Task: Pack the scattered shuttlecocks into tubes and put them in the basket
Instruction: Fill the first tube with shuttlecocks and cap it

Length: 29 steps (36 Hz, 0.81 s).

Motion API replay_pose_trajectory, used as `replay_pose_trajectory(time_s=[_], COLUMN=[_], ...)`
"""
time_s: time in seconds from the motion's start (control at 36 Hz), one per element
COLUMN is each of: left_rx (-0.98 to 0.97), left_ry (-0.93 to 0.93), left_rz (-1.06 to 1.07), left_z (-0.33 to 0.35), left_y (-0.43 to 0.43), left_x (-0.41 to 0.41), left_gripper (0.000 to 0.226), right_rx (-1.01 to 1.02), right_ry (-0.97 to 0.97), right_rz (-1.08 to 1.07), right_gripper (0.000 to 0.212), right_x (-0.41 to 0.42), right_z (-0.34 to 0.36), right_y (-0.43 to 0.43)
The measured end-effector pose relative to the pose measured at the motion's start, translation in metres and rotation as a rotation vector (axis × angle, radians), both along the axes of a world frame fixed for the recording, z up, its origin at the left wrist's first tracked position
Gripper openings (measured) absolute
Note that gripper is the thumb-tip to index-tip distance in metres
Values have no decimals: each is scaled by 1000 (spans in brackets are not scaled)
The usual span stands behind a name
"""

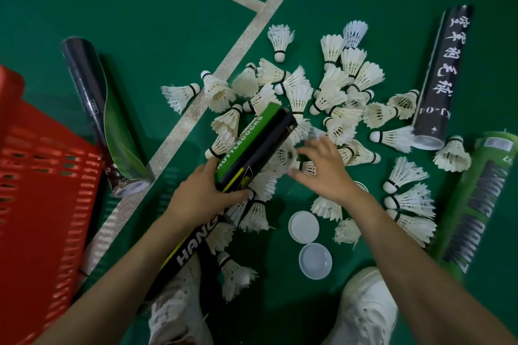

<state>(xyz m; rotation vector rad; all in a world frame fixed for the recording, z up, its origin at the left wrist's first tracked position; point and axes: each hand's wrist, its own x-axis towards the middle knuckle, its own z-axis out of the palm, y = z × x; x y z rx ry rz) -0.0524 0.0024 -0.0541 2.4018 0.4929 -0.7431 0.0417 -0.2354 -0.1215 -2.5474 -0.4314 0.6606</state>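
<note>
While the left hand point(202, 195) grips the green-black tube point(252, 145) at its near end, the tube's long axis runs up-right, mouth at the pile. Right hand point(322, 169) sits nearer, fingers spread over the shuttlecocks point(330, 98) just right of the mouth; whether it pinches one is unclear.

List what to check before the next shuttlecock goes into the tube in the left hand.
1. Left hand grips the green-and-black tube: ok.
2. Tube's far end faces the shuttlecock pile: ok.
3. Right hand holds a shuttlecock: cannot tell, blurred.
4. Room left inside the tube: cannot tell.
5. Two white lids lie on the floor: ok.
6. Red basket stands at the left: ok.
</note>
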Motion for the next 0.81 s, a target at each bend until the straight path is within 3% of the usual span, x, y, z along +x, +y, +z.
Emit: replay_pose_trajectory(time_s=[0.08,0.22,0.31,0.39,0.47,0.53,0.61,0.78,0.81], left_rx=[-66,-65,-81,-71,-46,-38,-12,112,114], left_ry=[14,23,4,-55,-28,6,23,8,8], left_rz=[26,19,111,167,161,155,150,19,2], left_z=[-1,0,3,8,12,15,16,12,12], left_y=[1,-2,5,16,25,28,29,26,25], left_x=[1,2,6,8,9,12,12,6,5], left_gripper=[101,103,93,75,105,121,114,97,96], right_rx=[-182,-61,-8,65,135,208,305,698,754], right_ry=[-85,-313,-410,-380,-282,-200,-136,-38,-25], right_rz=[142,103,154,146,122,74,-47,-507,-568], right_gripper=[76,88,78,66,60,56,43,74,70], right_x=[-9,-17,-14,-9,-10,-13,-19,-7,-2], right_z=[-9,-18,-22,-25,-22,-16,-9,13,17], right_y=[-4,6,15,19,22,23,27,27,26])
